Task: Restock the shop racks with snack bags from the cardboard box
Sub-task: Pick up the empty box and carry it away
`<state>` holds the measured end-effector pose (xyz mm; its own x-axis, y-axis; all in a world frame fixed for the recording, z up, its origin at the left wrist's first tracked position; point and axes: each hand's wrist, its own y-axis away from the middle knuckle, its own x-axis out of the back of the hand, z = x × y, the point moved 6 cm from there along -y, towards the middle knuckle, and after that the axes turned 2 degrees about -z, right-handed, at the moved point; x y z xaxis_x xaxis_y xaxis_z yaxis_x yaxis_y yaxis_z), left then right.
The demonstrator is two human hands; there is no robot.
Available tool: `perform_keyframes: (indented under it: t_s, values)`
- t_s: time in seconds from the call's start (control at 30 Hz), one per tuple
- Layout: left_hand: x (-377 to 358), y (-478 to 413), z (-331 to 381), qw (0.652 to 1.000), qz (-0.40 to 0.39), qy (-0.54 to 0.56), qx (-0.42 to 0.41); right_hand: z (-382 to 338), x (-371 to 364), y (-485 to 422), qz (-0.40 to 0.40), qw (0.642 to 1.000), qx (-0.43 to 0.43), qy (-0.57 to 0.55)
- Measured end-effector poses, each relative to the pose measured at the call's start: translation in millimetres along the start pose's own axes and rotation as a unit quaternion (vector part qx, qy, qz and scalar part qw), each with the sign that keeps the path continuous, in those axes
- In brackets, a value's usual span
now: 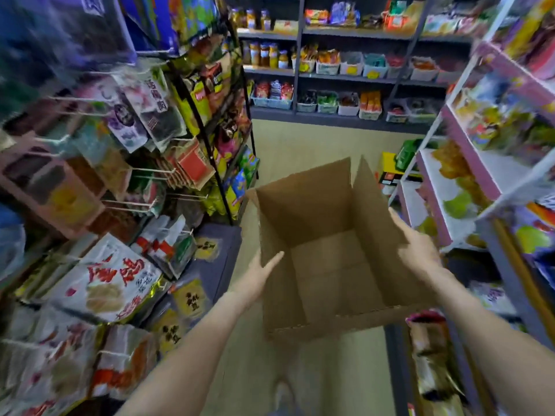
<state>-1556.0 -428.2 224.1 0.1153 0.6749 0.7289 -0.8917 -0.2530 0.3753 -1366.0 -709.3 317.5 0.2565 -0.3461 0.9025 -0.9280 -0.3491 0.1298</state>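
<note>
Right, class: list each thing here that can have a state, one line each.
cardboard box: open, flaps up, empty.
left hand: fingers straight, flat against the box's left side.
right hand: fingers straight, flat against the box's right side.
peg rack: hung with snack bags.
back shelves: stocked with jars and baskets.

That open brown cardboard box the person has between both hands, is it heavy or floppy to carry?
Probably light: the open brown cardboard box looks empty, its bare bottom showing. Likely fairly stiff, since its walls stand straight between the left hand and right hand pressing on them. The loose top flaps may wobble.
</note>
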Motion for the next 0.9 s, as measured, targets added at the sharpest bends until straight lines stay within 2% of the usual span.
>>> perform_keyframes:
  t_s: [0.07,0.1,0.13,0.17,0.23,0.27,0.3,0.37,0.43,0.5,0.53,0.57,0.7,0.8,0.9]
  values:
    - [37,-57,-4,0.998,0.041,-0.044,-0.016,-6,17,-54,0.023,0.999,0.017,-0.025]
    - [55,-85,6,0.991,0.056,-0.12,-0.029,-11,26,-78,0.034,0.998,0.033,-0.029]
    - [68,-110,20,0.972,0.033,-0.226,-0.058,-18,34,-100,0.04,0.998,0.04,-0.021]
    - [79,-127,41,0.932,0.001,-0.341,-0.124,-24,41,-123,0.041,0.998,0.042,-0.007]
    - [93,-169,81,0.843,0.016,-0.46,-0.28,-34,49,-173,0.017,0.999,0.041,0.02]
    - [102,-191,101,0.809,0.04,-0.479,-0.339,-36,49,-200,-0.005,0.999,0.031,0.04]
    - [114,-216,117,0.799,0.067,-0.467,-0.373,-36,51,-230,-0.014,0.998,0.017,0.066]
    - [138,-267,148,0.805,0.104,-0.414,-0.413,-41,51,-289,-0.021,0.991,0.009,0.131]
    - [160,-325,179,0.827,0.109,-0.362,-0.416,-57,33,-343,-0.075,0.986,0.039,0.14]
    - [176,-386,211,0.859,0.076,-0.315,-0.396,-83,4,-385,-0.214,0.975,0.057,0.005]
    - [183,-415,226,0.87,0.072,-0.297,-0.388,-96,-9,-406,-0.264,0.961,0.063,-0.057]
    - [189,-444,237,0.881,0.062,-0.29,-0.369,-107,-15,-432,-0.281,0.954,0.074,-0.078]
    - [221,-542,250,0.915,0.041,-0.286,-0.28,-116,-9,-545,-0.262,0.96,0.088,0.044]
    - [258,-609,258,0.906,0.055,-0.313,-0.279,-129,4,-614,-0.247,0.962,0.091,0.074]
    - [302,-676,249,0.904,0.001,-0.339,-0.26,-151,11,-677,-0.246,0.956,0.118,0.105]
